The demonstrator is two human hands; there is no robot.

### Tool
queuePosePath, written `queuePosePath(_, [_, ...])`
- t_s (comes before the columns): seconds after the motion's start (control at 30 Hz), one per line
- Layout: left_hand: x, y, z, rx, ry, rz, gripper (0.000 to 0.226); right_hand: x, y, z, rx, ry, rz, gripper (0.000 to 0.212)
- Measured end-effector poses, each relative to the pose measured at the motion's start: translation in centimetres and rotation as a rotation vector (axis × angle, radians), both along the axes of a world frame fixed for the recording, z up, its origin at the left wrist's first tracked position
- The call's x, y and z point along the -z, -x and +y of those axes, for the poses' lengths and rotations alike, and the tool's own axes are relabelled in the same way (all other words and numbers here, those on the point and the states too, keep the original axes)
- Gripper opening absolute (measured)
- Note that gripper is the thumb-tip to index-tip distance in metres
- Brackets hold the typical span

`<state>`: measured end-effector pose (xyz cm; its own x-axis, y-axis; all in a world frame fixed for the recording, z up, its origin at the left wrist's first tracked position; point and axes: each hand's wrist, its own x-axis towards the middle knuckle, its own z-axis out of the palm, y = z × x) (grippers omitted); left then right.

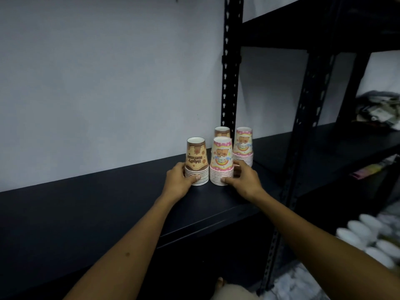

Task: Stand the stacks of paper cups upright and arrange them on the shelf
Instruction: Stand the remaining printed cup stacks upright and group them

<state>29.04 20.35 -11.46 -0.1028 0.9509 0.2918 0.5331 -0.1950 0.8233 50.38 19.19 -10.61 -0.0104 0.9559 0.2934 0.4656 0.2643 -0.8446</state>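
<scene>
Head view: fingers (195, 177) grip ribbed paper stacks (221, 161) (tapered).

The dark shelf (108, 204) carries four stacks of paper cups, all standing mouth down: two brown stacks (196, 163) (222, 132) and two pink stacks (222, 162) (244, 146), close together near the wall.

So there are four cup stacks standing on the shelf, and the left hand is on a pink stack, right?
Not quite: in the head view the left hand holds the brown stack; the right hand has the pink one. Four stacks do stand on the shelf.
</scene>
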Motion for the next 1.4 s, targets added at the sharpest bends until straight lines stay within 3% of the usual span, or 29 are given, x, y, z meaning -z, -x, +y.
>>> queuePosePath(0.4, [0.1, -6.5, 1.9, 0.083, 0.001, 0.023, 0.062, 0.2, -5.8, 0.1, 0.144, -0.029, -0.012, 0.067])
queuePosePath(0.97, [0.0, -6.9, 1.1, 0.103, 0.016, 0.001, 0.073, 0.6, -5.8, 0.8, 0.158, -0.077, -0.059, 0.068])
queuePosePath(1.13, [0.0, -6.7, 1.3, 0.048, 0.012, 0.010, 0.059, 0.7, -5.5, 0.7, 0.158, -0.090, -0.085, 0.067])
queuePosePath(1.4, [0.2, -6.7, 1.4, 0.058, 0.005, 0.012, 0.056, 0.8, -5.5, 0.9, 0.166, -0.109, -0.117, 0.064])
